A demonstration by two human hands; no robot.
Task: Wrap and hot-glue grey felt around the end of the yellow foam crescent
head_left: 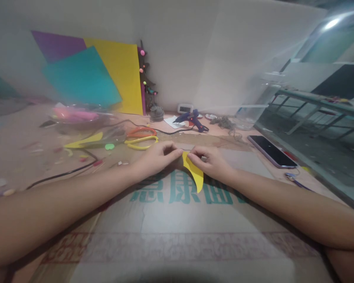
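A curved yellow piece of craft sheet (197, 175), tapering to a point at its lower end, hangs between my hands over the printed table covering. My left hand (162, 155) is closed, thumb and fingertips pinched at the piece's upper left corner. With thumb and forefinger, my right hand (209, 159) pinches its upper right edge. The two sets of fingertips are close together. Left of my left hand lie scissors with yellow and orange handles (141, 142). Behind my hands rests a dark blue glue gun (191, 119) with a small red light.
Purple, teal (82, 78) and yellow sheets (118, 74) lean on the wall. A phone (271, 151) lies at the right edge near a clear plastic container (249, 116). A black cord (65, 171) crosses the left side among scraps, a green piece (109, 146) and a bowl of pink things (76, 114).
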